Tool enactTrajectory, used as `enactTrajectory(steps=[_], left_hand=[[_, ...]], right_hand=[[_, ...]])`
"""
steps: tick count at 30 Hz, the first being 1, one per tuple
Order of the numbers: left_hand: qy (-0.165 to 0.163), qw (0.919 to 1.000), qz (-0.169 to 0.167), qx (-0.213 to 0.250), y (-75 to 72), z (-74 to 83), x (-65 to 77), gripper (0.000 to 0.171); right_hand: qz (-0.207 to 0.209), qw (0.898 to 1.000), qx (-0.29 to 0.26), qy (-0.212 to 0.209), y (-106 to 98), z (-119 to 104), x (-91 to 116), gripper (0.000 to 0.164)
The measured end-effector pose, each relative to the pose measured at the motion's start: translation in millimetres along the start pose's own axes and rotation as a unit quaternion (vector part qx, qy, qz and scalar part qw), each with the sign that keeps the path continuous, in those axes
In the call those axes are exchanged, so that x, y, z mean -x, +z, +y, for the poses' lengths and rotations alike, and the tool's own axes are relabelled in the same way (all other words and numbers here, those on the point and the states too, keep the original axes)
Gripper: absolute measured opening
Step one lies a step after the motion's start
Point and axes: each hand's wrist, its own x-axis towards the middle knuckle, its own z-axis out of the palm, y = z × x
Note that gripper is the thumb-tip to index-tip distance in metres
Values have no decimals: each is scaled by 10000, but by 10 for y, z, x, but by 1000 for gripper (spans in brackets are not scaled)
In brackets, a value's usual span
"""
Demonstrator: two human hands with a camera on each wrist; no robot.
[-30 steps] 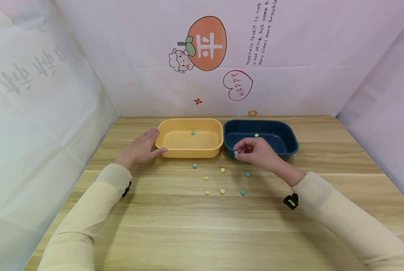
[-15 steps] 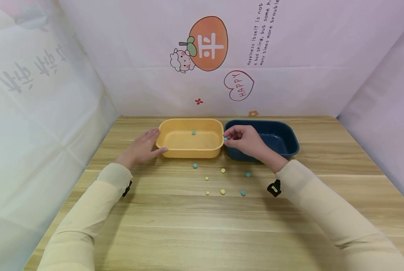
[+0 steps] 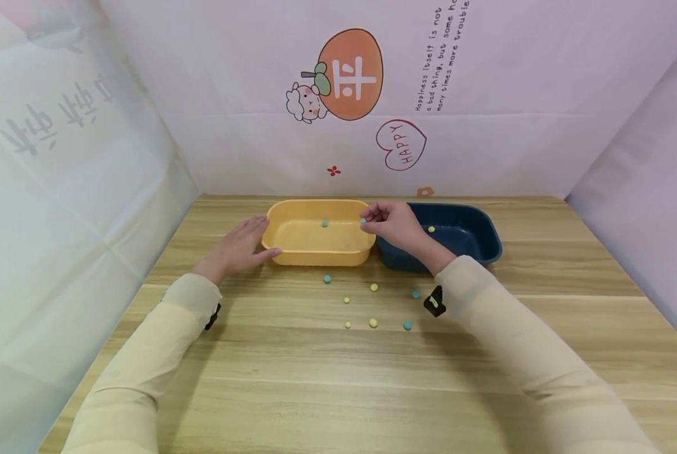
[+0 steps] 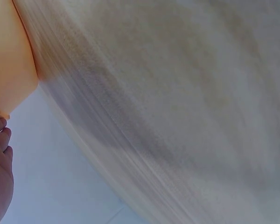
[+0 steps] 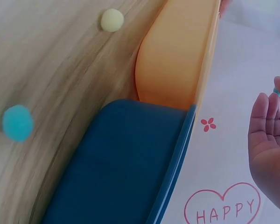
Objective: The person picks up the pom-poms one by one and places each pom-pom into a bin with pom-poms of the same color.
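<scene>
My right hand (image 3: 396, 226) pinches a small blue ball (image 3: 364, 221) between thumb and fingertips, over the right end of the yellow tub (image 3: 316, 258). In the right wrist view the ball is mostly hidden by the thumb. Fairly straight fingers of my left hand (image 3: 237, 247) rest against the yellow tub's left end, the thumb along its front rim. One blue ball (image 3: 324, 224) lies inside that tub. Right beside it stands a dark blue tub (image 3: 463, 263), partly covered by my right hand, with a pale yellow ball (image 3: 432, 229) in it.
In front of the tubs, several loose balls lie on the wooden table (image 3: 293, 391), among them a blue ball (image 3: 328, 279), a yellow ball (image 3: 374, 287) and another blue ball (image 3: 408, 325). A printed white sheet (image 3: 248, 139) hangs close behind the tubs.
My right hand has carried the blue ball left and away from me, from the dark blue tub's front to over the yellow tub's right end. The left hand stays put.
</scene>
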Motion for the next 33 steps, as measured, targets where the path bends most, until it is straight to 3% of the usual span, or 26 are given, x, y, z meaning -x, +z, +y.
enactTrajectory(steps=[15,33], left_hand=[[19,10000,-24,16,0,4,7,94],[7,10000,-50,-29,-4,14,15,93]], right_hand=[[52,9989,271,368,180,-4,-242,13],[-44,9981,479,383,404,42,-415,9]])
